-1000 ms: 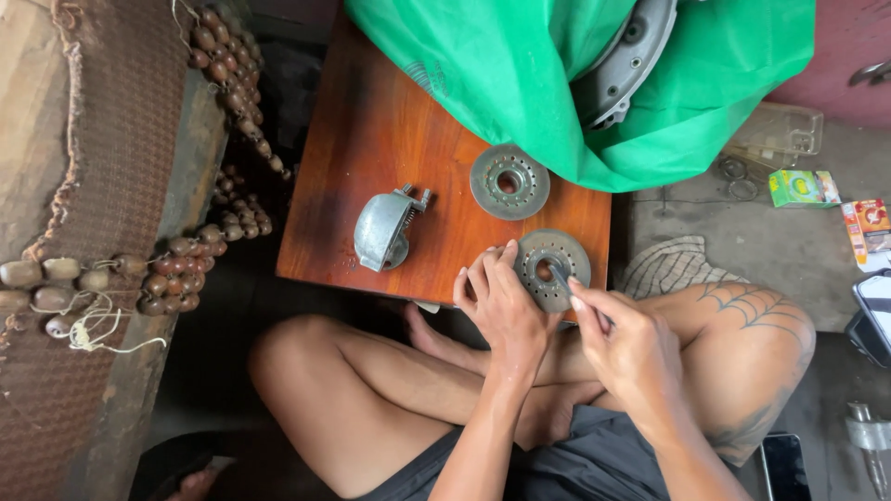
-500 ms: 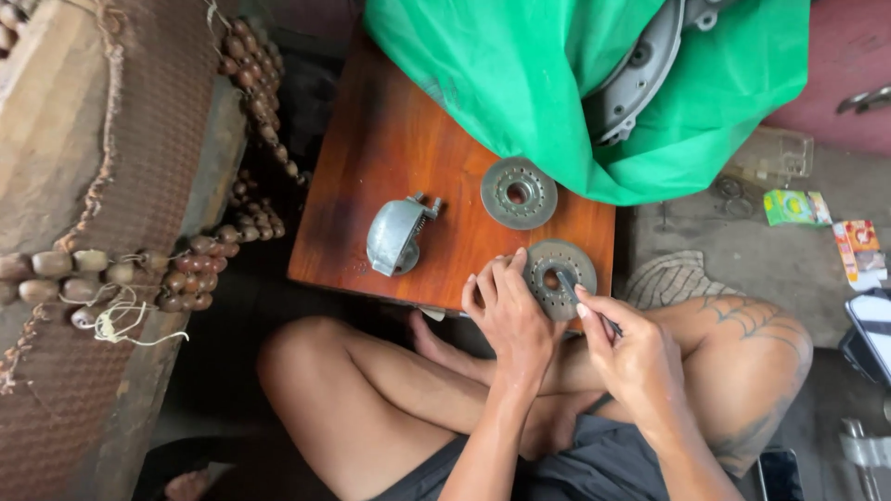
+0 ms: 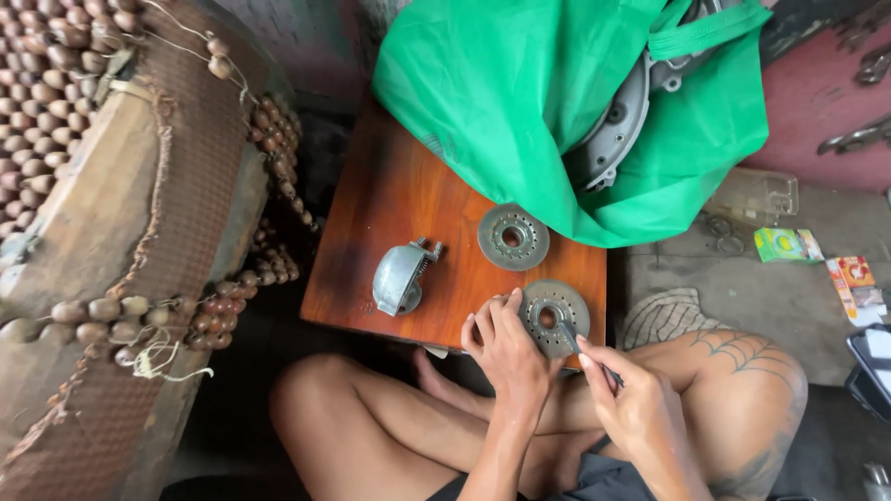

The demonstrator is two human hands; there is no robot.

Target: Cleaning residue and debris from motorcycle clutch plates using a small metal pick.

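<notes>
Head view: near disc (image 3: 554, 315) lay at board (image 3: 390, 213) front edge, w/ left hand (image 3: 506, 348) fingers spread, pressing its rim. Right hand (image 3: 631, 408) pinched a thin tool (image 3: 580, 348) into disc's centre. Second disc (image 3: 512, 237), grey housing (image 3: 401, 276) nearby; green bag (image 3: 520, 102) behind.

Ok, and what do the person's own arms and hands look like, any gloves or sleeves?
Both are bare: no gloves, sleeves, rings or watch show on the left hand or the right hand. Forearms are uncovered to the frame edge, with no markings visible on them.
</notes>
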